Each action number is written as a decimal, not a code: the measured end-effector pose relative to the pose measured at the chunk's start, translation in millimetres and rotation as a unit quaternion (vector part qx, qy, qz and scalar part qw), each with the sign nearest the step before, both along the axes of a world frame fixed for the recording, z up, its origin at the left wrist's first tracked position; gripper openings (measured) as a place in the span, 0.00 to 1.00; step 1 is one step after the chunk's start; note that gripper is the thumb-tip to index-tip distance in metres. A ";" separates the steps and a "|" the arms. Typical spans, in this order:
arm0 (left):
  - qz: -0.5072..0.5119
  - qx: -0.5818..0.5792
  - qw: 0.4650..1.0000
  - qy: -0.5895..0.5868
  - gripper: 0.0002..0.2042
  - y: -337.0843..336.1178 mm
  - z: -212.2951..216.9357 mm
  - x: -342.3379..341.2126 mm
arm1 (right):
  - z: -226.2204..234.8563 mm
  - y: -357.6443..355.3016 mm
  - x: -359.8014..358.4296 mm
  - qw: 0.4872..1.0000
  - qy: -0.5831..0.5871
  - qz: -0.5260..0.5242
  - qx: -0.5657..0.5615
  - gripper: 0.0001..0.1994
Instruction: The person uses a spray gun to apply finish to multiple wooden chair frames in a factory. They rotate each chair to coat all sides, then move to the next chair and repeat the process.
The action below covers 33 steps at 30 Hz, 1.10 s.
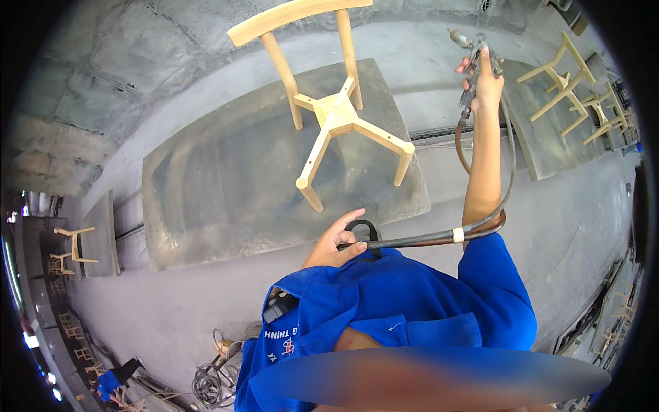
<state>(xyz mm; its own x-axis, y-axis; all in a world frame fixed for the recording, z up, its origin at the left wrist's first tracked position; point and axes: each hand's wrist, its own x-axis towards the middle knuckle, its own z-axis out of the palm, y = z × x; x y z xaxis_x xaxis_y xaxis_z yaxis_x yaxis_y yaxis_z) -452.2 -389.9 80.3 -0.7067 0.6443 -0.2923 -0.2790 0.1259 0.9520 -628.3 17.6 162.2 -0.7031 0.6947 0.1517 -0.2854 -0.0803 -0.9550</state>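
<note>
Stretched out to the far right, my right hand (488,88) is closed round a metal spray gun (472,67). From the gun's lower end a brown hose (460,145) and a dark hose (511,151) run back beside my forearm. My left hand (331,246), close to my body, is wrapped round the bundled hoses (419,240), with a black loop (373,225) beside its fingers. Beyond it, a pale wooden chair frame (336,115) without a seat panel stands on a large grey board (220,178). The gun is to the right of this frame, not touching it.
More wooden frames (564,88) stand on another board (534,141) at the right. At the far left is a frame (74,244) by a narrow board (103,233). Coiled cable (211,384) lies on the floor at lower left. Another person (110,384) is farther off there.
</note>
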 end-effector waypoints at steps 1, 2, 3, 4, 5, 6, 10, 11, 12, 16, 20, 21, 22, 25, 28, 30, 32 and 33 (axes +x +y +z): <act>-0.002 -0.004 1.000 -0.007 0.36 5.2 -2.1 0.8 | -13.0 5.7 0.4 1.000 -0.022 -0.004 -0.009 0.18; -0.003 -0.009 1.000 -0.008 0.36 8.7 -4.6 2.4 | -26.3 9.2 2.0 1.000 -0.020 0.013 -0.010 0.18; -0.004 -0.015 1.000 -0.011 0.36 11.3 -5.8 4.7 | -40.7 11.4 6.6 0.999 -0.032 0.020 -0.017 0.18; -0.002 -0.011 1.000 -0.019 0.36 13.6 -7.2 6.9 | -56.0 11.4 10.7 0.998 -0.046 0.027 -0.023 0.18; -0.002 -0.009 1.000 -0.029 0.36 15.2 -8.0 8.3 | -71.9 9.8 14.4 0.997 -0.047 0.039 -0.039 0.19; -0.002 -0.013 0.999 -0.041 0.35 17.1 -8.7 10.2 | -90.0 7.1 17.9 0.995 -0.070 0.040 -0.064 0.19; -0.008 -0.043 0.999 -0.009 0.34 29.5 -9.0 16.0 | -169.0 -9.0 26.8 0.987 -0.113 0.033 -0.108 0.17; -0.002 -0.048 0.999 -0.014 0.34 31.9 -8.3 16.6 | -188.2 -9.2 30.5 0.983 -0.135 0.025 -0.123 0.18; 0.006 -0.053 0.998 -0.020 0.33 34.8 -8.0 17.0 | -206.3 -6.2 35.0 0.979 -0.153 0.024 -0.134 0.18; 0.023 -0.062 0.998 -0.020 0.30 39.9 -5.9 18.0 | -260.7 2.1 56.8 0.963 -0.237 -0.015 -0.128 0.19; 0.027 -0.042 0.999 -0.021 0.29 40.8 -8.8 17.1 | -262.3 7.8 79.2 0.953 -0.274 -0.027 -0.127 0.26; 0.033 -0.044 0.998 -0.021 0.29 40.2 -9.7 16.9 | -252.6 7.8 82.2 0.952 -0.270 -0.019 -0.141 0.29; 0.034 -0.036 0.998 -0.026 0.29 39.7 -10.2 17.0 | -239.8 5.6 83.4 0.950 -0.268 -0.015 -0.158 0.31; 0.012 -0.040 0.999 -0.029 0.29 36.6 -9.2 16.4 | -194.8 -13.2 84.0 0.967 -0.182 0.033 -0.177 0.38; -0.029 -0.041 0.999 -0.018 0.29 29.4 -4.6 15.9 | -159.1 -48.6 93.3 0.966 -0.080 0.100 -0.224 0.40; -0.047 -0.041 0.998 -0.016 0.29 21.2 -1.3 13.6 | -144.0 -74.1 98.0 0.958 -0.005 0.146 -0.245 0.41; -0.056 -0.046 0.997 0.003 0.28 9.3 1.1 10.6 | -139.2 -96.9 104.6 0.963 -0.076 0.122 -0.227 0.40; -0.056 -0.040 0.998 0.008 0.28 3.1 1.8 9.4 | -139.5 -106.8 108.0 0.967 -0.127 0.105 -0.195 0.40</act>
